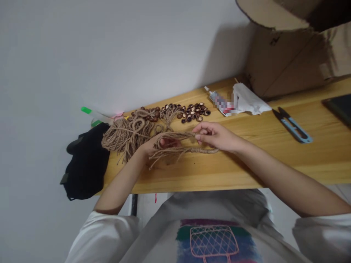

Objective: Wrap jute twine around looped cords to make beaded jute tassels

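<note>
Between my hands stretches a bundle of brown jute cord with loose strands and a tightly wrapped loop at its right side. My right hand is closed, pinching the upper strands between thumb and fingertips. Strands run over my left hand, whose fingers curl around them and are partly hidden. Just behind my left hand lies a large pile of jute cord. A smaller knotted jute piece rests beyond the held bundle.
Half-shell brown pieces lie near the wall. Further right are a glue tube, a white tissue and blue thread snips. A cardboard box stands at the back right. Black cloth hangs over the table's left end.
</note>
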Available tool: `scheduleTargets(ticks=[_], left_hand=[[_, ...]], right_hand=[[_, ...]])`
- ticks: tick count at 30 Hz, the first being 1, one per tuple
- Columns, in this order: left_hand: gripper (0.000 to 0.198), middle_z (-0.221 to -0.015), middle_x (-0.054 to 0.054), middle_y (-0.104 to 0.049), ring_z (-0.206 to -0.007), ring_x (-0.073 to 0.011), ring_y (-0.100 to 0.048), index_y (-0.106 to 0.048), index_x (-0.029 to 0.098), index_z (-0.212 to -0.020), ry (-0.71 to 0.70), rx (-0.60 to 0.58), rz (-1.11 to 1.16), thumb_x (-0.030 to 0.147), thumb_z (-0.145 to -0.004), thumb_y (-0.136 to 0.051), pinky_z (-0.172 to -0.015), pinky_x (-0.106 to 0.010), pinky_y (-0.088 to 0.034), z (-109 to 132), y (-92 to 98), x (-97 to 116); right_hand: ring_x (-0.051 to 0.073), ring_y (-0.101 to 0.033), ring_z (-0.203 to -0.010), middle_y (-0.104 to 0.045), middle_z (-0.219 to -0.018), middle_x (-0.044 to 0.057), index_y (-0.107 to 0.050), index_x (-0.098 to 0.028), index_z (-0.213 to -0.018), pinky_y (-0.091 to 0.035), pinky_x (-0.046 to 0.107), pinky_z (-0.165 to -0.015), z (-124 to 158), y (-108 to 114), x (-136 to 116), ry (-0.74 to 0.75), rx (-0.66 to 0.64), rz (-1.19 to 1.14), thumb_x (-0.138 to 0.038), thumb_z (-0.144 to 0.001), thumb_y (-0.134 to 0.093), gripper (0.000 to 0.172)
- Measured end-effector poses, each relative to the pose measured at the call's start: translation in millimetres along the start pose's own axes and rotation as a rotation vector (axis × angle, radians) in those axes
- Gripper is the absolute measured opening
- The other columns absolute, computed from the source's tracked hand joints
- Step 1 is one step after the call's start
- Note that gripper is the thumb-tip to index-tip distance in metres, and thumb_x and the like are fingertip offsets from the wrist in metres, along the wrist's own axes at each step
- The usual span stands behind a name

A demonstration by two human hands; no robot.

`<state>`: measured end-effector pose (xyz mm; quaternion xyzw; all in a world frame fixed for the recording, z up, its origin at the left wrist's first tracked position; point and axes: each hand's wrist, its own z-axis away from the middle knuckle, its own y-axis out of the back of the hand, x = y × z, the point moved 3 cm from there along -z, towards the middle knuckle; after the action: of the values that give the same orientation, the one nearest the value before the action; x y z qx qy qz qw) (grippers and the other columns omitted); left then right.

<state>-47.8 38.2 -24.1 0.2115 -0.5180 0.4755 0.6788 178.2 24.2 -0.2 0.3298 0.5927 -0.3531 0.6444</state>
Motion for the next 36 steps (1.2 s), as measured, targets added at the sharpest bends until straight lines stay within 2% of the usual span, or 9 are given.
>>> scheduleTargets(ticks=[3,6,13,17,22,26,29,31,36], left_hand=[[0.077,-0.103,-0.012,-0.069,-0.091,-0.0249,-0.064,-0.069,0.018,-0.107,-0.010,-0.080,0.050,0.055,-0.041,-0.084,-0.079,-0.034,-0.050,3,1.3,0],[0.074,-0.103,-0.011,-0.069,-0.087,-0.0217,-0.064,-0.068,0.018,-0.107,-0.020,-0.096,0.093,0.055,-0.045,-0.083,-0.077,-0.032,-0.050,4,4.1,-2],[0.057,-0.080,-0.008,-0.071,-0.075,-0.0203,-0.065,-0.072,0.016,-0.080,-0.024,0.039,0.069,0.059,-0.043,-0.081,-0.069,-0.029,-0.052,6,3.7,-2],[0.044,-0.065,-0.003,-0.068,-0.063,-0.0152,-0.063,-0.070,0.016,-0.069,-0.010,0.080,0.062,0.043,-0.038,-0.086,-0.063,-0.025,-0.051,6,3.5,-1],[0.025,-0.055,-0.001,-0.064,-0.050,-0.0108,-0.056,-0.065,0.014,-0.055,0.020,0.112,0.047,0.027,-0.043,-0.082,-0.050,-0.020,-0.044,4,7.9,-3],[0.030,-0.046,-0.002,-0.058,-0.040,-0.0097,-0.049,-0.066,0.012,-0.053,0.060,0.077,0.034,0.038,-0.049,-0.079,-0.041,-0.020,-0.037,9,9.4,-1],[0.043,-0.049,-0.006,-0.059,-0.044,-0.0133,-0.054,-0.068,0.011,-0.054,0.108,0.028,0.022,0.054,-0.060,-0.071,-0.046,-0.024,-0.041,16,6.0,5],[0.046,-0.053,-0.008,-0.061,-0.051,-0.0153,-0.056,-0.069,0.010,-0.056,0.088,0.002,0.011,0.055,-0.062,-0.068,-0.051,-0.026,-0.043,20,3.1,11],[0.025,-0.074,-0.010,-0.065,-0.078,-0.0194,-0.060,-0.068,0.011,-0.058,-0.175,0.142,0.033,0.036,-0.056,-0.073,-0.067,-0.027,-0.045,30,6.2,20]], right_hand=[[0.005,-0.034,-0.041,-0.054,-0.057,-0.005,-0.054,-0.013,-0.088,-0.025,0.019,-0.040,-1,2,0,0.002,0.017,0.028,-0.030,-0.074,-0.059,0.022],[0.005,-0.036,-0.043,-0.055,-0.057,-0.004,-0.054,-0.012,-0.088,-0.025,0.019,-0.041,-2,2,1,0.004,0.026,0.059,-0.028,-0.074,-0.058,0.022],[0.005,-0.034,-0.042,-0.052,-0.055,-0.006,-0.055,-0.013,-0.089,-0.023,0.019,-0.042,-1,4,0,0.035,0.050,0.081,-0.028,-0.074,-0.057,0.021],[0.006,-0.037,-0.045,-0.055,-0.057,-0.004,-0.056,-0.013,-0.089,-0.026,0.020,-0.044,-2,5,2,0.023,0.049,0.082,-0.029,-0.074,-0.057,0.022],[0.006,-0.037,-0.044,-0.050,-0.053,-0.006,-0.056,-0.014,-0.086,-0.025,0.020,-0.044,-3,8,4,0.039,0.093,0.103,-0.030,-0.072,-0.058,0.022],[0.006,-0.039,-0.045,-0.053,-0.056,-0.005,-0.057,-0.014,-0.086,-0.025,0.020,-0.045,-3,12,3,0.039,0.136,0.118,-0.031,-0.071,-0.058,0.022],[0.007,-0.040,-0.046,-0.054,-0.056,-0.004,-0.057,-0.014,-0.086,-0.027,0.021,-0.046,-2,16,2,0.030,0.169,0.134,-0.032,-0.072,-0.058,0.023],[0.008,-0.041,-0.047,-0.056,-0.056,-0.003,-0.058,-0.014,-0.086,-0.028,0.021,-0.047,-2,17,2,0.023,0.181,0.144,-0.032,-0.072,-0.058,0.022],[0.008,-0.043,-0.047,-0.058,-0.057,-0.003,-0.057,-0.015,-0.085,-0.029,0.020,-0.047,-3,14,4,0.009,0.157,0.133,-0.029,-0.072,-0.058,0.019]])
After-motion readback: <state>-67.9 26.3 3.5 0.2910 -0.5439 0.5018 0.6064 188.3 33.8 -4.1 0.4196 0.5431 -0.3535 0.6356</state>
